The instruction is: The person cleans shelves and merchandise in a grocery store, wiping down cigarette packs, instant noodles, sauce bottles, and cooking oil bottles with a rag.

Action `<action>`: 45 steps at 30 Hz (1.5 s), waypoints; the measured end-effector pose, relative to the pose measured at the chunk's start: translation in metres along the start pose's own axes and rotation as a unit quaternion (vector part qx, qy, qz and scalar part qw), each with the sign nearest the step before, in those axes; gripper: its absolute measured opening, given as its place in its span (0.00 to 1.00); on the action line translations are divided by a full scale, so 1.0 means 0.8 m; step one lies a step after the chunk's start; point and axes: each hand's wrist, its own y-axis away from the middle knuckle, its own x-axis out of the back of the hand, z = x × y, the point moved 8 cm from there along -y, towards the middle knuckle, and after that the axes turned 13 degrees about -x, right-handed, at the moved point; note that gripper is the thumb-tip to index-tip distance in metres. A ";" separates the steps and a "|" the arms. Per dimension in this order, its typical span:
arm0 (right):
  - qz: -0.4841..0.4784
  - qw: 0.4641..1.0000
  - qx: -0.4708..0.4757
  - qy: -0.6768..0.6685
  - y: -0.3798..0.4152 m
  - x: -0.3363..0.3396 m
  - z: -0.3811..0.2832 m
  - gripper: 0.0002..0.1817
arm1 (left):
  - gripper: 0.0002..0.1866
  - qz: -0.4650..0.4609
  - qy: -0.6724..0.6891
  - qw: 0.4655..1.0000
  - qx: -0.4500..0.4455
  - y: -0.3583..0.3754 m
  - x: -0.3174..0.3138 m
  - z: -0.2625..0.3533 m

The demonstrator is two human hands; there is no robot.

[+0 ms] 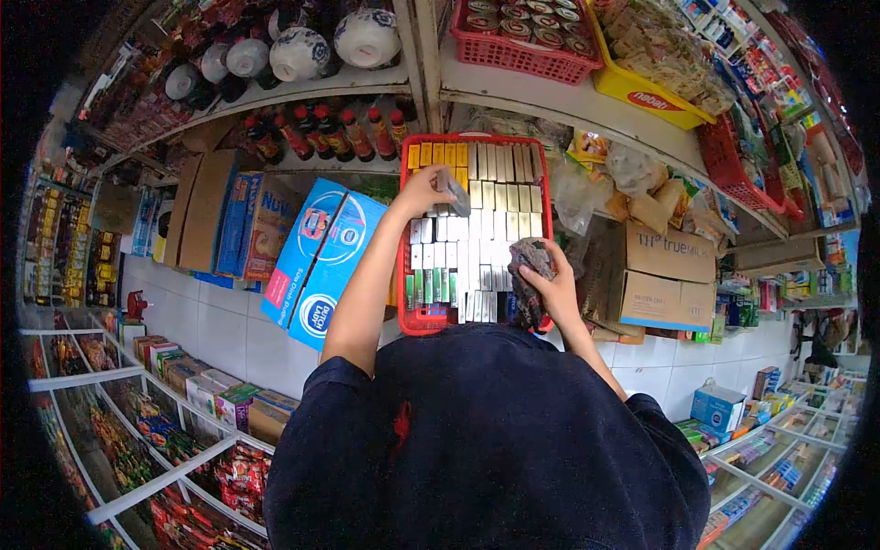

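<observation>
A: Left hand?
B: Raised over the red basket, fingers closed around a small grey box, lifted just above the rows of packed boxes.
A: Right hand?
B: Lower, at the basket's near right corner, clenched on a dark crumpled cloth pressed against the rim.
A: Around the left hand?
B: Blue milk cartons leaning just left of the forearm, brown cardboard boxes further left, dark sauce bottles on the shelf above, patterned ceramic jars higher up.
A: Around the right hand?
B: Clear plastic bags just beyond it, a cardboard carton to its right, a yellow tray and a red crate of tins overhead.
A: In the way?
B: Dark-sleeved torso filling the lower middle, hiding the basket's near edge; glass display cases below the left elbow.
</observation>
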 end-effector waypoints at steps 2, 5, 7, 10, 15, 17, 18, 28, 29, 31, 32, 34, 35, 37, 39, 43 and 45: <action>0.007 0.999 0.016 0.035 0.003 0.001 -0.007 0.24 | 0.19 0.038 -0.068 0.995 -0.058 -0.005 0.015 -0.006; 0.005 1.000 0.007 0.014 0.001 0.003 0.000 0.24 | 0.19 0.028 -0.100 0.993 -0.060 -0.014 0.020 -0.028; 0.009 1.000 0.007 0.019 -0.002 0.003 0.007 0.24 | 0.27 0.022 -0.151 0.987 -0.049 -0.009 0.010 0.007; 0.008 1.000 0.008 0.027 -0.003 -0.001 0.006 0.25 | 0.36 -0.033 -0.198 0.979 -0.040 -0.011 -0.007 0.019; -0.004 0.998 0.006 0.056 0.000 -0.009 0.000 0.25 | 0.36 -0.079 -0.264 0.961 -0.024 -0.005 -0.030 0.013; -0.006 0.998 0.004 0.056 0.001 -0.010 0.001 0.24 | 0.34 -0.089 -0.333 0.938 -0.025 0.004 -0.041 -0.005; -0.007 0.998 0.002 0.056 0.001 -0.010 0.002 0.24 | 0.33 -0.099 -0.399 0.911 -0.025 0.009 -0.047 -0.021; -0.044 0.997 -0.011 0.069 0.001 -0.027 0.019 0.27 | 0.39 -0.065 -0.474 0.878 -0.017 0.033 -0.075 -0.036; -0.040 0.998 0.007 0.055 -0.001 -0.024 0.023 0.27 | 0.37 -0.024 -0.464 0.884 -0.048 0.034 -0.079 -0.033; -0.037 0.998 0.024 0.034 0.000 -0.020 0.013 0.28 | 0.33 0.035 -0.389 0.913 -0.115 0.040 -0.088 -0.003; -0.034 0.999 0.023 0.028 0.003 -0.018 0.001 0.28 | 0.32 0.075 -0.195 0.963 -0.169 0.058 -0.091 0.031; -0.054 0.996 0.049 -0.042 -0.005 -0.018 -0.003 0.28 | 0.31 0.080 0.037 0.994 -0.065 0.095 -0.118 0.043; -0.062 0.994 0.049 -0.072 -0.007 -0.021 -0.005 0.28 | 0.32 0.094 0.121 0.982 -0.110 0.114 -0.131 0.056; -0.105 0.982 0.030 -0.152 -0.012 -0.044 -0.008 0.29 | 0.36 0.102 0.268 0.956 -0.066 0.155 -0.146 0.083; -0.220 0.958 0.026 -0.184 -0.012 -0.084 -0.006 0.29 | 0.39 0.176 0.259 0.949 -0.037 0.202 -0.135 0.103; -0.293 0.951 0.097 0.020 0.064 -0.155 -0.047 0.23 | 0.39 0.377 0.288 0.880 -0.006 0.300 -0.104 0.169; -0.375 0.910 0.168 0.061 0.104 -0.187 -0.050 0.22 | 0.33 0.497 0.309 0.811 -0.015 0.346 -0.095 0.167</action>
